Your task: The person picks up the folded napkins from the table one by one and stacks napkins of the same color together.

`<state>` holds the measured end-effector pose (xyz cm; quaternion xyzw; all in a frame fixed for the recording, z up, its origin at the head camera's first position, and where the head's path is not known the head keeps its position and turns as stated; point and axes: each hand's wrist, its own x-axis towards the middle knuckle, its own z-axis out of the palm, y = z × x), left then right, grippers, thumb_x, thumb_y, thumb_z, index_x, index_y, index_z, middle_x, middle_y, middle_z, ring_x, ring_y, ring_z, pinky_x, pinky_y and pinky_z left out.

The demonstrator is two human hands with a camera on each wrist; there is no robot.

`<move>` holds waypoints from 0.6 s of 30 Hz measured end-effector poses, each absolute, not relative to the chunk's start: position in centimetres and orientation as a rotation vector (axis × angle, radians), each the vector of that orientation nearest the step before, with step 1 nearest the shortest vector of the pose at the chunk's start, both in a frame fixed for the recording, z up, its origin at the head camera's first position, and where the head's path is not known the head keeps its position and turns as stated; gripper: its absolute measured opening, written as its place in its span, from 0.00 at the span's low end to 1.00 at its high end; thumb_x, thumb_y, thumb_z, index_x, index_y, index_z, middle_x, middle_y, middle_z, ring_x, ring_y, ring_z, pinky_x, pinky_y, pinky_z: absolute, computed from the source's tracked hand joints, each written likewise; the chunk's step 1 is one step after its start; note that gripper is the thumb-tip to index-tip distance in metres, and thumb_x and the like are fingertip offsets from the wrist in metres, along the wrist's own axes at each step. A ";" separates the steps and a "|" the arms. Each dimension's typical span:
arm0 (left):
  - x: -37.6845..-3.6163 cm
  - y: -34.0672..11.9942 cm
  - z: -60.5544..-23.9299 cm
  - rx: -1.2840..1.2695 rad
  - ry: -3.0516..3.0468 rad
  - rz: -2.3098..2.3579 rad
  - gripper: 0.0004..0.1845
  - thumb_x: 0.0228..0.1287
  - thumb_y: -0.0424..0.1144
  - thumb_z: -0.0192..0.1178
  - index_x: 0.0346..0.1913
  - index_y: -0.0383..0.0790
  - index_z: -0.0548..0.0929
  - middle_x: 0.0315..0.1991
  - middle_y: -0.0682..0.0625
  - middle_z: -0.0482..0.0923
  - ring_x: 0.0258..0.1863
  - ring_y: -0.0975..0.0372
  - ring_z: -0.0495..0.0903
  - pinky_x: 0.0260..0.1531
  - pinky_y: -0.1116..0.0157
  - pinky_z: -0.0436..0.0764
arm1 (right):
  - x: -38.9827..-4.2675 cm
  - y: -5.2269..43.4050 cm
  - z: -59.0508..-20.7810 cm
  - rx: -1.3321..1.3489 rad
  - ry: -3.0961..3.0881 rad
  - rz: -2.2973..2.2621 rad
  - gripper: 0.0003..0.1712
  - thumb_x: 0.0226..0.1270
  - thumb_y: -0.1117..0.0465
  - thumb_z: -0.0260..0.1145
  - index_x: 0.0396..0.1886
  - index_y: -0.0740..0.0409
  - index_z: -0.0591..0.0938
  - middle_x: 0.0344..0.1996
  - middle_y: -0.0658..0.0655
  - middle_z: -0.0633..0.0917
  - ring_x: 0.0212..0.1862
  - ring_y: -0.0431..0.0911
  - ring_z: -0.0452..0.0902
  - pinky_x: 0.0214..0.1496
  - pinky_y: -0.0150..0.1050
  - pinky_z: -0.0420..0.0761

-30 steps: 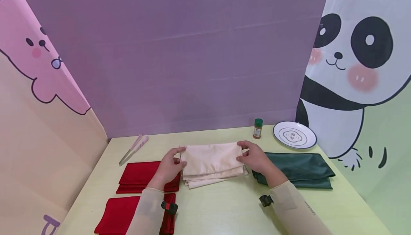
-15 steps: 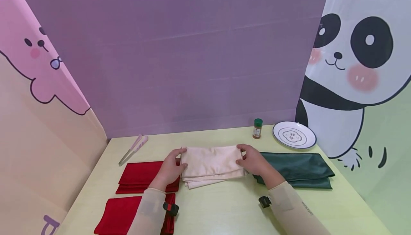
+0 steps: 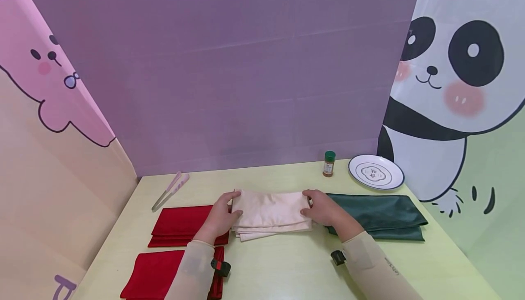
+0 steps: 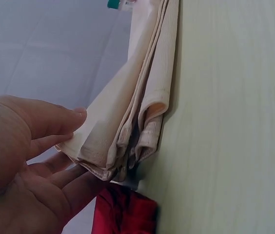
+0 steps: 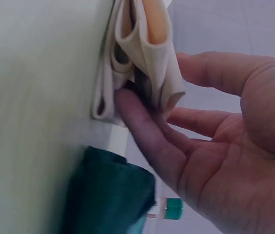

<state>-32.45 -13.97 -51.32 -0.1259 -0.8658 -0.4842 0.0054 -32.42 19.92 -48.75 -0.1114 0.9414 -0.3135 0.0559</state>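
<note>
A cream satin cloth [image 3: 270,209], folded into several layers, lies crosswise in the middle of the table. My left hand [image 3: 223,215] grips its left end, and in the left wrist view the thumb [image 4: 54,117] is on top with fingers beneath the layers. At the opposite end my right hand [image 3: 324,209] holds the cloth the same way. The right wrist view shows a finger [image 5: 147,126] of it tucked in under the folds [image 5: 152,63]. Between the hands the top layer is slightly rumpled, and a lower layer sticks out along the front edge.
Two folded red cloths [image 3: 176,220] lie left, the nearer one [image 3: 153,272] partly under the left forearm. A folded dark green cloth [image 3: 381,215] lies right. Tongs [image 3: 170,191], a green-capped spice jar [image 3: 329,164] and a white plate [image 3: 376,185] stand toward the back wall [image 3: 254,85].
Both hands have come down and slightly nearer with the top of the cream cloth. Its back edge sits lower in the view, and the folds look flatter.
</note>
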 end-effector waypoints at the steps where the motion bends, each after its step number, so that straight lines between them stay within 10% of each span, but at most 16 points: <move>1: -32.5 -13.9 -51.4 -0.395 -2.714 -1.510 0.31 0.71 0.28 0.67 0.75 0.39 0.73 0.73 0.38 0.67 0.57 0.44 0.81 0.47 0.55 0.88 | -32.3 19.9 -48.6 -0.334 2.858 -0.936 0.36 0.69 0.63 0.73 0.72 0.74 0.72 0.58 0.66 0.81 0.51 0.53 0.79 0.57 0.53 0.81; 8: -32.4 -13.3 -51.5 -0.413 -2.726 -1.469 0.30 0.71 0.30 0.67 0.74 0.39 0.74 0.74 0.39 0.66 0.59 0.41 0.80 0.52 0.52 0.86 | -31.6 19.6 -47.7 -0.351 2.909 -0.773 0.33 0.68 0.65 0.72 0.69 0.75 0.74 0.61 0.68 0.81 0.60 0.57 0.77 0.66 0.57 0.76; 18: -32.2 -12.7 -51.7 -0.488 -2.730 -1.487 0.32 0.70 0.28 0.67 0.75 0.36 0.72 0.74 0.38 0.66 0.61 0.41 0.79 0.54 0.51 0.85 | -31.7 20.3 -47.4 -0.392 2.967 -0.682 0.31 0.65 0.66 0.74 0.65 0.74 0.77 0.45 0.62 0.82 0.47 0.53 0.76 0.56 0.53 0.80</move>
